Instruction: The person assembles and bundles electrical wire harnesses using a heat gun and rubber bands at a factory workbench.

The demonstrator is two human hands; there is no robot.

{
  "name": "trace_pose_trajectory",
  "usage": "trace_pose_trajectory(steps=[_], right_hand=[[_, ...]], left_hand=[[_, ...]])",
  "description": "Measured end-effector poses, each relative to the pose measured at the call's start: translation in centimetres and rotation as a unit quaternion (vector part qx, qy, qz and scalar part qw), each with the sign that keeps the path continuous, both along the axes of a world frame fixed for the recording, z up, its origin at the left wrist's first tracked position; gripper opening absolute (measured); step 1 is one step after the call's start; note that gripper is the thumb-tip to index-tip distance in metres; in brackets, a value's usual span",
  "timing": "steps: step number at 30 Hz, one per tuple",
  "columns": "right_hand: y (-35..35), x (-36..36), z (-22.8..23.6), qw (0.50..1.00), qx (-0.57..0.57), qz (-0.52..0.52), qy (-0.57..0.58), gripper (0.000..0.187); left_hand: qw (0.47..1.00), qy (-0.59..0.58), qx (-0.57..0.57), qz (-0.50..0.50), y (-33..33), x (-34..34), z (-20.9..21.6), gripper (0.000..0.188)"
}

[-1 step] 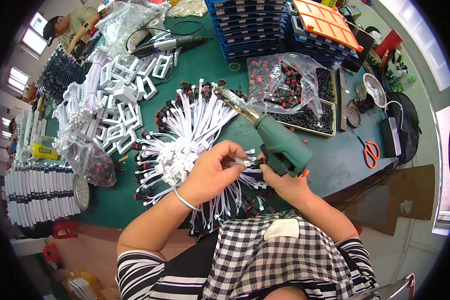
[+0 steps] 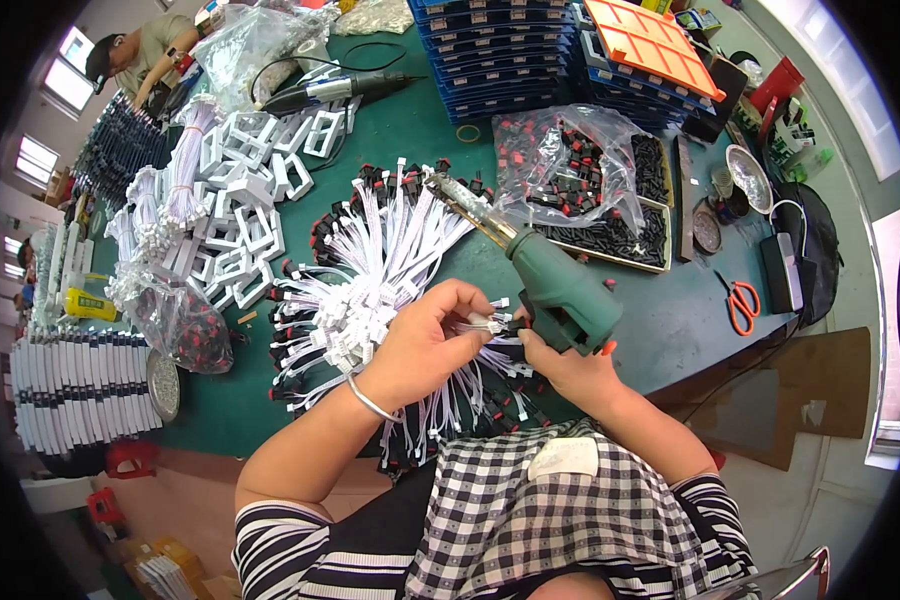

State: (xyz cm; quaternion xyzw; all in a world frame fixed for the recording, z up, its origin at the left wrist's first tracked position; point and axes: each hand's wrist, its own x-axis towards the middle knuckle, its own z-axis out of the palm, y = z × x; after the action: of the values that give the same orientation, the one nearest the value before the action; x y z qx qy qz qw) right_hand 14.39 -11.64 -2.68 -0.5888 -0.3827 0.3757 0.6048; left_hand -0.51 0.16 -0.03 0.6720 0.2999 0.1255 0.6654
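My left hand (image 2: 425, 345) pinches a white wire lead (image 2: 485, 325) between thumb and fingers. Close by, my right hand (image 2: 575, 375) is closed at the lead's small black end (image 2: 515, 326); its fingers are partly hidden by a green heat gun (image 2: 565, 290). The heat gun's metal nozzle points to the far left, over the edge of the pile. Beneath and around my left hand spreads a large heap of white wire leads (image 2: 380, 260) with white plugs, many ending in black and red switches (image 2: 335, 225).
White rectangular frames (image 2: 260, 215) and bundled white wires (image 2: 185, 180) lie left. Behind are a black hand tool (image 2: 335, 90) and stacked blue trays (image 2: 500, 70). To the right sit a bag of switches (image 2: 570, 165), a box of black parts (image 2: 625, 240) and orange-handled scissors (image 2: 742, 308). Another person (image 2: 145, 55) works far left.
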Motion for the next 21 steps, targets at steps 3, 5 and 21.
trace_pose_trajectory(steps=[3,5,21], right_hand=[[0.0,-0.2,-0.1,0.999,-0.006,-0.008,0.037,0.021],[-0.1,-0.1,-0.2,0.999,-0.035,-0.014,-0.004,0.024],[-0.2,-0.1,-1.0,0.999,-0.01,-0.014,-0.049,0.043]], left_hand=[[1.0,-0.005,-0.013,0.013,-0.2,0.2,0.1,0.024],[1.0,-0.004,-0.006,0.02,-0.5,0.4,0.1,0.026],[0.989,-0.041,0.125,0.073,-1.4,0.2,-0.9,0.025]])
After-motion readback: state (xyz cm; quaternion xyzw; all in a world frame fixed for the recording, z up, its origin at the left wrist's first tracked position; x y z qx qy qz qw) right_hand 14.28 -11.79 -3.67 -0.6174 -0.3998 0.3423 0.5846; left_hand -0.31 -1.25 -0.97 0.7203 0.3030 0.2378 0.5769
